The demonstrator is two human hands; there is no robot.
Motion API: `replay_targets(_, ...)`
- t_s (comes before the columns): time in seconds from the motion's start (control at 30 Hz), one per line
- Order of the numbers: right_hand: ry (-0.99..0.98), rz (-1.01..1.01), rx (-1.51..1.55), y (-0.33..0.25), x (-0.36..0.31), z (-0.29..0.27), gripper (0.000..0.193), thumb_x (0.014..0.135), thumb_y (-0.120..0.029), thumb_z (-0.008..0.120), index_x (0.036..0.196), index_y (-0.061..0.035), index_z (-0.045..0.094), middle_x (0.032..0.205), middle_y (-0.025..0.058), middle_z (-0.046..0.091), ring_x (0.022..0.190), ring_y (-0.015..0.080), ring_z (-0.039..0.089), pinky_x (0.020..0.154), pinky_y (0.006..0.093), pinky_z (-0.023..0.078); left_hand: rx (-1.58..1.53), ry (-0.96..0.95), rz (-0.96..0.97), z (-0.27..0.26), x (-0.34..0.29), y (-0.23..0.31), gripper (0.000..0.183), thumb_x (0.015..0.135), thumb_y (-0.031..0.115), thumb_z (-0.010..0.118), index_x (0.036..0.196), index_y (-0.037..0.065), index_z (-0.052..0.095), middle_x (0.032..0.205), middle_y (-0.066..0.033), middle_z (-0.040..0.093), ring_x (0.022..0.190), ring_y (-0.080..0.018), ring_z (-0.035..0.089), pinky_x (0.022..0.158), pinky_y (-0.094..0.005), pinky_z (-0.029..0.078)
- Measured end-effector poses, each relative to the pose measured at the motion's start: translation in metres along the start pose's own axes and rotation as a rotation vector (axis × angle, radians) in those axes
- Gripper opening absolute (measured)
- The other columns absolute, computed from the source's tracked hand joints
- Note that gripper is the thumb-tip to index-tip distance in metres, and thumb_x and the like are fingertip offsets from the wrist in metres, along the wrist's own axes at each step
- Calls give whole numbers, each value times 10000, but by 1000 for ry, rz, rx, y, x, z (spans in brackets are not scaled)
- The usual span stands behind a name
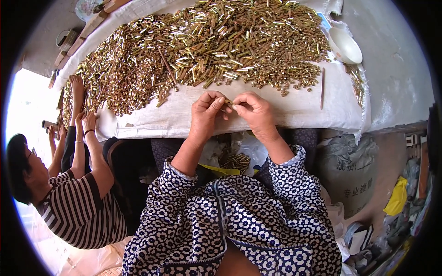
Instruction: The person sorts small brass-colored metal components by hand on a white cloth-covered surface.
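Note:
My left hand (pixel 206 115) and my right hand (pixel 256 114) meet just above the near edge of the cloth-covered table (pixel 184 103). Between their fingertips is a small brass-coloured metal part (pixel 229 102), mostly covered by the fingers. Both hands are closed in a pinch on it; its exact kind is too small to make out. Beyond them spreads a wide heap of gold-coloured metal pieces (pixel 207 41), long tube-like ones mixed with short nut-like ones.
A thin rod (pixel 322 88) lies right of my hands, another (pixel 167 65) on the heap. A white bowl (pixel 345 46) stands at the far right. To my left works a person in a striped shirt (pixel 83 207). Below the table edge, a bag holds similar pieces (pixel 235 162).

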State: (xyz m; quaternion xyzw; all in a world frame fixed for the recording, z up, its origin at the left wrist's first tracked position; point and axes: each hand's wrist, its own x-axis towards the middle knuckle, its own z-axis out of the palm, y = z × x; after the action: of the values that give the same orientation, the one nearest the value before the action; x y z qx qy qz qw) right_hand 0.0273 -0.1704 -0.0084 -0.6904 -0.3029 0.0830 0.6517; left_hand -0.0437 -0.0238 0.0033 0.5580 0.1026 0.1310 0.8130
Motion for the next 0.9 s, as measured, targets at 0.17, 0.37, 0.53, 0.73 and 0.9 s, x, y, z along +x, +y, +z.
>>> replay_targets(0.17, -52, -153, -624, -7, 1, 0, 156, 696, 9, 619, 830, -61, 579, 889, 105, 609, 808, 329, 586, 671, 399, 479, 902, -52, 238, 4, -2, -12, 86, 867, 81, 610, 936, 30, 606, 812, -105, 646, 710, -215, 645, 582, -315, 500)
replay_targets(0.37, 92, -163, -835, 6, 10, -22, 199, 720, -27, 655, 908, -68, 603, 971, 104, 611, 901, 307, 594, 755, 392, 494, 1281, -126, 539, 20, -3, -8, 136, 806, 39, 635, 936, 53, 598, 789, -154, 616, 703, -344, 615, 610, -386, 500)
replay_targets(0.53, 180, -26, -1096, 21, 24, -30, 253, 739, -99, 686, 976, -73, 602, 988, 101, 596, 934, 291, 580, 766, 391, 498, 1300, -180, 635, 20, 1, -13, 108, 856, -6, 526, 949, 49, 537, 794, -147, 607, 605, -315, 574, 572, -375, 489)
replay_targets(0.73, 155, 17, -1155, 14, 29, -30, 102, 792, -133, 624, 857, -81, 565, 886, 83, 576, 884, 290, 587, 722, 398, 499, 793, 10, 227, 5, 15, -7, 71, 866, 26, 519, 936, 37, 527, 824, -153, 612, 675, -330, 585, 615, -364, 476)
replay_targets(0.9, 222, -130, -1128, 13, 27, -29, 27, 799, -90, 569, 819, -81, 554, 842, 98, 574, 826, 297, 583, 698, 405, 491, 1308, -30, 643, 11, 60, 14, 45, 815, 34, 533, 852, 36, 559, 836, -148, 581, 728, -333, 604, 616, -433, 477)
